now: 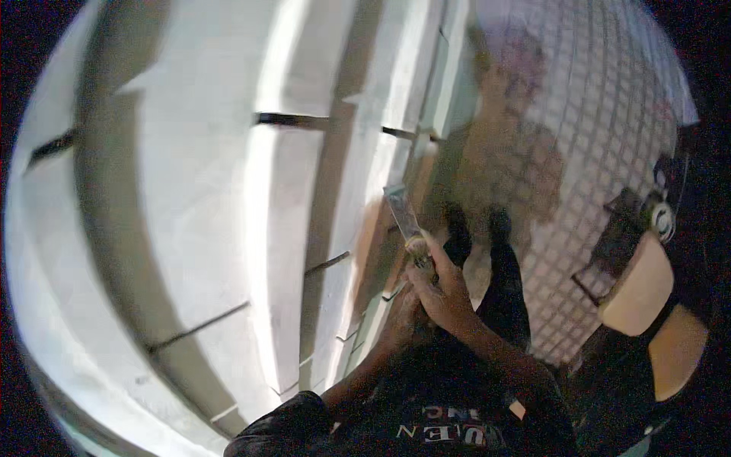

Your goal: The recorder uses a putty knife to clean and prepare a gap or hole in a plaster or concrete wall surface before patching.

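My right hand (442,286) is closed round the handle of a flat-bladed scraper (400,209). The blade's tip lies against or very near a pale stepped wall surface (388,160) with long ledges and dark joints; I cannot tell whether it touches. My left hand (405,308) is just below and behind my right, near the lower end of the handle. Its fingers are mostly hidden, so I cannot tell what, if anything, it grips.
Pale ledges (190,228) fill the left half. Under my dark-shod feet is a floor (495,152) with a stained patch and square tiles (579,76). At the right stand a pale chair (636,289) and dark equipment (620,221) with a metal round part (661,221).
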Demonstrator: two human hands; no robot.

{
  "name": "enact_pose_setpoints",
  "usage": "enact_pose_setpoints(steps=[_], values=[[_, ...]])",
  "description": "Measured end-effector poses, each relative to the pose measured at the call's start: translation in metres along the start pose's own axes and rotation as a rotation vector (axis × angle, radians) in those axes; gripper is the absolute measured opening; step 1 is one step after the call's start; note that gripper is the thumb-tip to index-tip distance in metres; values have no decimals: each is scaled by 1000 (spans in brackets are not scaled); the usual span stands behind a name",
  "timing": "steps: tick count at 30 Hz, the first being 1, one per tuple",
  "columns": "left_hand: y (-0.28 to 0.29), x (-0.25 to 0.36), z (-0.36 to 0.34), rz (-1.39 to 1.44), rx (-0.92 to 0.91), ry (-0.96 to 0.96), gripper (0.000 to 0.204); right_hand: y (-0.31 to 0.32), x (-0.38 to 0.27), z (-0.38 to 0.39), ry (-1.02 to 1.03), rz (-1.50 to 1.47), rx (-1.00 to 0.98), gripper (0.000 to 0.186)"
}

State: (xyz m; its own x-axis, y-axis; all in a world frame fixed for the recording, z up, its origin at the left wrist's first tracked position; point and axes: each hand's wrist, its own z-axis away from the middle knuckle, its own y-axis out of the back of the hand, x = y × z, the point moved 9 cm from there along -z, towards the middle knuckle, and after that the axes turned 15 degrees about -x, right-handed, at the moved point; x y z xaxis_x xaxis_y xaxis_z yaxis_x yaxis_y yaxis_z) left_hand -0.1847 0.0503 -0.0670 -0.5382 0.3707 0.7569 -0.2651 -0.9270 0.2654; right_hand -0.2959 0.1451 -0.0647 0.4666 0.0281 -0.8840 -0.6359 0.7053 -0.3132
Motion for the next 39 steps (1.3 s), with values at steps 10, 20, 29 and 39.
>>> enact_pose_setpoints(steps=[10, 20, 29, 39], values=[[-17, 93, 103, 1355, -70, -75, 35, -46, -118, 105, 121, 85, -166, 48], [-11, 102, 295, 964, 359, -1088, 65, -124, -137, 141, 59, 345, -518, 46], [-56, 9, 440, 1481, 1214, -748, 19, -308, -114, 247, -120, 716, -1120, 56], [-17, 58, 559, 963, 1618, -510, 28, -391, -168, 279, 217, 763, -1402, 52]])
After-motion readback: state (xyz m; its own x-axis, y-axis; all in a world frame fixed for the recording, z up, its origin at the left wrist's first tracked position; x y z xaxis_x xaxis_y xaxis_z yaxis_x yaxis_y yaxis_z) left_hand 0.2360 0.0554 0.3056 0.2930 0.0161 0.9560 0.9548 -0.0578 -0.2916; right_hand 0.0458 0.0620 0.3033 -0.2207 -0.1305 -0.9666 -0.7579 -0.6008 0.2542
